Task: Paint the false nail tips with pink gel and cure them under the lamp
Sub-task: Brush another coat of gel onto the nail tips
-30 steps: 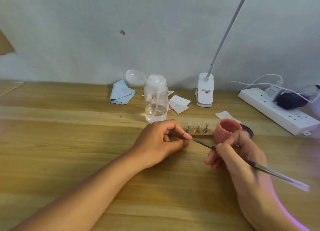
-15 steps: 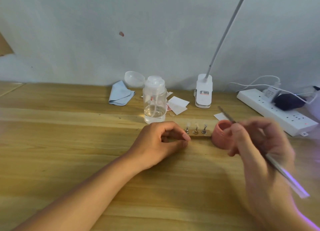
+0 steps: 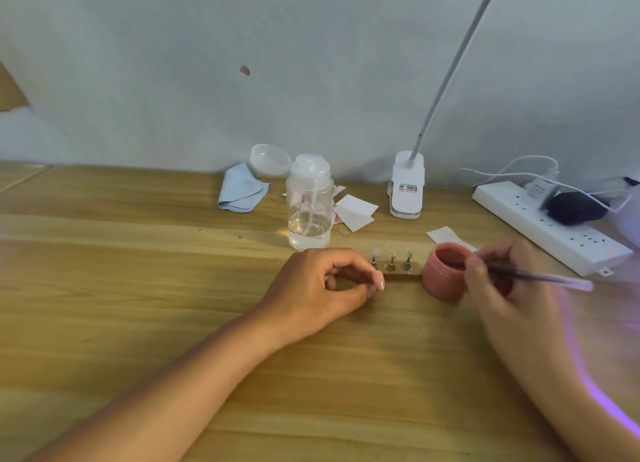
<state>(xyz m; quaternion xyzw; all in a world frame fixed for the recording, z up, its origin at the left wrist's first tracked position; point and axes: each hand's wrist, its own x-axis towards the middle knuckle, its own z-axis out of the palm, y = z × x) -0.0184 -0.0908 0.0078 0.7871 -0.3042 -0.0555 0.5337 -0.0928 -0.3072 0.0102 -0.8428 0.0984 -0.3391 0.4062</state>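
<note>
The step in hand was judged to be the loading of the brush (image 3: 540,276) with gel. The brush was gripped like a pen in the right hand (image 3: 509,299), whose fingers were curled and closed on its shaft. Its bristle end was pointed down into the open pot of pink gel (image 3: 445,278), which stood just in front of those fingertips; the bristles themselves were blurred and partly hidden, so contact with the gel could not be confirmed. The left hand (image 3: 322,288) was rested on the table (image 3: 138,288) with its fingers curled, and thumb and forefinger were seen closed together on the end of the wooden strip (image 3: 401,272), apparently to steady it. Three nail tips (image 3: 392,254) were held upright on small stands on that strip, just beyond the left fingertips and between them and the pot. They looked pale, and no pink could be made out on them. The lamp (image 3: 407,188) was clipped well beyond both hands, its head out of view. For the next move, the loaded brush would have to be carried the short way across to the nearest tip and laid on lightly, while the strip was kept from sliding.
</note>
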